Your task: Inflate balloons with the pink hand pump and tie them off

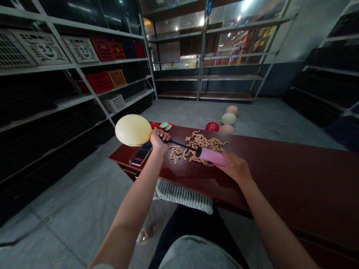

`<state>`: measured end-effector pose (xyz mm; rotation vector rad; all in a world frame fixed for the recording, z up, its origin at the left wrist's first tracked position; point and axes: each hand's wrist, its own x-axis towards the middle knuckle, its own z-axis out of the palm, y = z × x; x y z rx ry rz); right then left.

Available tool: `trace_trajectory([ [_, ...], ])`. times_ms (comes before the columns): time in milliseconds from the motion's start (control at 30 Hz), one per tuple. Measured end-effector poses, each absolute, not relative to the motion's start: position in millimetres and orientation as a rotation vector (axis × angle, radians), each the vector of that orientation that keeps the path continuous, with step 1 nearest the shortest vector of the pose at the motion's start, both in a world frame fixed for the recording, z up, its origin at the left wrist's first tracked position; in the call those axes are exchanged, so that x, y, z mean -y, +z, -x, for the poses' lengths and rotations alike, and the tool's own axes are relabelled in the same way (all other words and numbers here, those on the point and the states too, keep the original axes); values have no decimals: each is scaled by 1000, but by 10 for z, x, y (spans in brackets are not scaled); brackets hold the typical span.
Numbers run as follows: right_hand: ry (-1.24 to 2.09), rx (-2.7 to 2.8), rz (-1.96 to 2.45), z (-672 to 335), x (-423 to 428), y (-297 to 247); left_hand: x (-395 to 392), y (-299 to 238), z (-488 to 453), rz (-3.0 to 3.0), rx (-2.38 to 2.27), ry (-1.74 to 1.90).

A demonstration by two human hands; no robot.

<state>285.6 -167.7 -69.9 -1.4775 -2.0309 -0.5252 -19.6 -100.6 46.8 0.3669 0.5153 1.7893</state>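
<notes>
A pale yellow balloon (133,129), blown up round, sticks out to the left of my left hand (160,140). That hand's fingers are closed around the balloon's neck and the end of a balloon pump. My right hand (234,166) grips the far end of the pump's pink barrel (212,156); its fingertips are mostly hidden. Between my hands the black rod (182,145) of the pump is drawn out. Below and behind the pump, a heap of long, thin, beige uninflated balloons (206,142) lies on the dark red table (269,164).
A phone (142,153) lies near the table's left end, with red pieces and a green packet (165,126) behind it. Blown-up balloons, one red (212,127), rest beyond the far edge. Shelves with crates (105,48) stand left; a bare-looking rack (202,77) stands behind.
</notes>
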Motion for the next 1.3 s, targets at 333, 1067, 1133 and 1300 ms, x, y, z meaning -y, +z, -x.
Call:
trace_trajectory([
  [333,-367,1776,1525,-3049,1626,-733,937,908,-532,-531,-423,1807],
  [1067,-409,1770,1553,-2985,1621,-660,988,398,-1366,-477,-503,1654],
  [1133,-442,1803,1531,-2969,1627,-654,1004,377,-1290,-462,-532,1683],
  [1300,-469,1919,1533,-2946,1650,-667,1002,301,-994,-383,-594,1705],
])
